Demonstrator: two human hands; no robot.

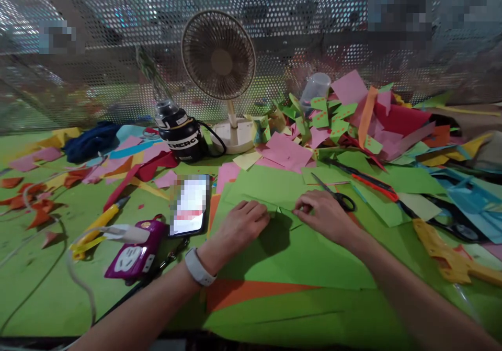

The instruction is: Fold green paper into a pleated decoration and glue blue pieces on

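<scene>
- At the centre of the frame, the left hand [247,219] and right hand [317,211] meet above a large green sheet [314,264] on the tabletop [50,314], probably because it gives them a flat working surface.
- The left hand's fingers curl down, palm hidden; whether its grip pinches anything I cannot tell. The right thumb and forefinger come close together, but whether they press on paper is also unclear.
- Between the fingertips, a small green piece [279,211] seems to stand out by its thin dark edges; green on green, its outline is hard to separate from the sheet.
- An orange sheet [251,293] shows below the green one, mostly covered.
- Just beyond the right hand, small scissors [345,201] lie with their handle loops towards the right, likely kept within easy reach; the yellow glue gun [443,251] at lower right seems parked clear of the hands, and its far end is cut off by the frame.
- Left of centre, the phone [190,207] lies face up, perhaps for glancing at; its display is partly pixelated. Near it, a white plug [135,233] partly covers a purple case [151,249].
- At upper right, a heap of paper scraps [366,118] overlaps too much to count, partly hiding a clear cup [316,87].
</scene>
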